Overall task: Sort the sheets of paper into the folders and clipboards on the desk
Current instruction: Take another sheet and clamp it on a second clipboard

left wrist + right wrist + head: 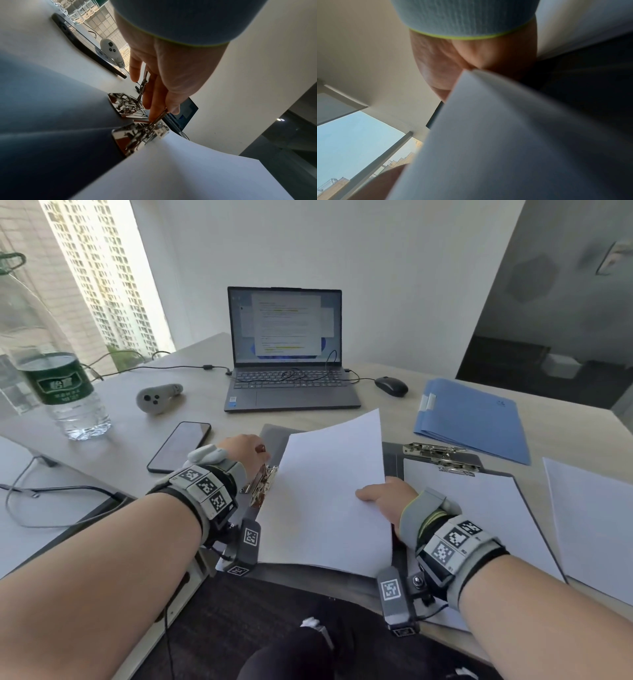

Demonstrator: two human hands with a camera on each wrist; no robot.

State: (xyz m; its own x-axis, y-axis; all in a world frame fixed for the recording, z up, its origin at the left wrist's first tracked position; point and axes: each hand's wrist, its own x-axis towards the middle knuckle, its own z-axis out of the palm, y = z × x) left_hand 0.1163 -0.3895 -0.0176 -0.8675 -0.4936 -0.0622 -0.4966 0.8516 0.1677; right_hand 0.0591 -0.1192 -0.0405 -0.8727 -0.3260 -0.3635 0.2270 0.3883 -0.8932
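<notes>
Head view. Pale desk [120,446] below a window and a white wall. Near its front edge, a dark grey clipboard [274,436] with a white sheet [329,501] bowed above it. Left hand [245,451] on the metal clip [263,484] at the sheet's left edge; right hand [387,496] pinching the sheet at its right edge, thumb on top. Just to the right, a second clipboard [493,470] with paper under its clip. Further back on the right, a blue folder [472,422]; loose paper [592,518] at the far right. Also on the desk: laptop [287,350], mouse [391,386], phone [180,446], grey controller [158,398], water bottle [58,381].

Left wrist view. Left hand [173,75] with fingers curled around the raised wire lever of the clip [140,135]; sheet edge [180,169] lying against the clip plate.

Right wrist view. Blurred; right hand [453,65] apparently gripping the sheet [505,142] at its corner, fingers hidden behind the paper.
</notes>
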